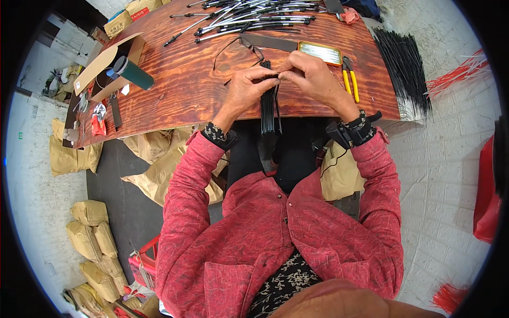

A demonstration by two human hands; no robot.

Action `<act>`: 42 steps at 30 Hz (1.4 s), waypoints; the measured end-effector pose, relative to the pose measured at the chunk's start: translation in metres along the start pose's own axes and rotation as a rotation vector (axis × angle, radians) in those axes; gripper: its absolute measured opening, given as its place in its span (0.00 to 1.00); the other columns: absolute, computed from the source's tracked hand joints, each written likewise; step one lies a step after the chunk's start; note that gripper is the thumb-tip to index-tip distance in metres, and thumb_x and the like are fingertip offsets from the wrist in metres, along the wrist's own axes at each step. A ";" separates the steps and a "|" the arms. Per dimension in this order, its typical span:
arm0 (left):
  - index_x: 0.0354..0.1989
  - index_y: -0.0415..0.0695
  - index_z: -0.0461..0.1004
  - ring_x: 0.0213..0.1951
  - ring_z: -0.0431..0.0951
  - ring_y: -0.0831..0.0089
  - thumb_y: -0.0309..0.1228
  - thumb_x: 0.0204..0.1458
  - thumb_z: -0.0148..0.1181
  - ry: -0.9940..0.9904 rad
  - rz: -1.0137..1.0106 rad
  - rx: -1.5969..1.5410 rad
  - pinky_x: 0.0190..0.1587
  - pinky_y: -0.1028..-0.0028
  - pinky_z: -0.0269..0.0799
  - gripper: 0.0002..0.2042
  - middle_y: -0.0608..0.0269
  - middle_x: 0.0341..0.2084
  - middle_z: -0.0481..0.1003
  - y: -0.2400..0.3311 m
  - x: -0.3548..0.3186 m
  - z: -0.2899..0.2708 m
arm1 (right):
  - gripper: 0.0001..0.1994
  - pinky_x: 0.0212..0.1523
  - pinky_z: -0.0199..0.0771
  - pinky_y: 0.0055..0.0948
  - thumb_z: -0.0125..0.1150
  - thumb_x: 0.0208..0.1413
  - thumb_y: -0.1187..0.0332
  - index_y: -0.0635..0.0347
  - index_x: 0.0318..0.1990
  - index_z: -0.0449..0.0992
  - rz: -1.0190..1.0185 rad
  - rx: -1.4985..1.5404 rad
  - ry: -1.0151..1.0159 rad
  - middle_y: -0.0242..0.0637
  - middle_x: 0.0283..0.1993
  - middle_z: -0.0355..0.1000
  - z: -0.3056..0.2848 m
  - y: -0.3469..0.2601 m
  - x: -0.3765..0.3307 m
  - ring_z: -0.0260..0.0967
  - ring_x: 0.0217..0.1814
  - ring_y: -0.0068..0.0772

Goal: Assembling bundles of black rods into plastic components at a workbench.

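My left hand (245, 91) and my right hand (313, 79) meet at the near edge of the wooden table. Both are closed in a pinch, fingertips almost touching around a thin black piece (272, 76) that the fingers partly hide. Just beneath them a bundle of slim black rods (268, 114) lies across the table edge, its near ends sticking out over my lap. One black rod (279, 108) stands a little apart on the bundle's right side. Beyond my hands lie a pair of eyeglasses (253, 51) and an open yellow-rimmed tin (321, 53) of thin pale sticks.
Yellow-handled pliers (350, 79) lie right of my right hand. Silver-and-black rods (254, 18) are heaped at the far side. Leftward, a cardboard box (103, 69) stands by a green tumbler (135, 73). A black rod sheaf (400, 63) hangs over the right edge. Paper sacks (87, 238) line the floor.
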State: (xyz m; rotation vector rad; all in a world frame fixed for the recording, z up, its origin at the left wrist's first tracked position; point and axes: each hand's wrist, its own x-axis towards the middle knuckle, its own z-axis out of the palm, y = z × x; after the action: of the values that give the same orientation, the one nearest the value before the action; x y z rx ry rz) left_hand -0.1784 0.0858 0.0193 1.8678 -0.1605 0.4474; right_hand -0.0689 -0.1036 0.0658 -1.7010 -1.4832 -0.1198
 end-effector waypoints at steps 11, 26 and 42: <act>0.43 0.36 0.83 0.36 0.79 0.80 0.24 0.53 0.68 0.030 0.015 0.103 0.39 0.79 0.74 0.10 0.61 0.36 0.83 0.009 -0.002 0.002 | 0.07 0.34 0.73 0.36 0.67 0.52 0.74 0.65 0.35 0.74 -0.197 -0.277 0.026 0.41 0.33 0.69 0.001 -0.003 0.003 0.73 0.36 0.45; 0.43 0.38 0.83 0.33 0.78 0.81 0.25 0.52 0.69 0.119 0.042 0.145 0.35 0.79 0.72 0.10 0.64 0.32 0.81 0.009 -0.004 0.001 | 0.05 0.33 0.70 0.30 0.65 0.56 0.75 0.65 0.38 0.76 -0.047 -0.107 0.158 0.37 0.33 0.71 0.023 -0.005 -0.002 0.71 0.33 0.32; 0.43 0.38 0.83 0.37 0.78 0.81 0.26 0.54 0.69 0.069 -0.043 0.068 0.38 0.79 0.73 0.10 0.65 0.35 0.80 0.003 -0.003 -0.006 | 0.05 0.36 0.73 0.32 0.64 0.57 0.74 0.64 0.39 0.77 -0.040 -0.027 0.193 0.39 0.35 0.72 0.029 0.003 0.000 0.73 0.35 0.38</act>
State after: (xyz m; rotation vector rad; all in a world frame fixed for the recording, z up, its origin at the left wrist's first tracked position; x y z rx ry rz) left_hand -0.1836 0.0895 0.0227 1.9162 -0.0592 0.4923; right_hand -0.0798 -0.0850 0.0456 -1.6324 -1.3771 -0.3182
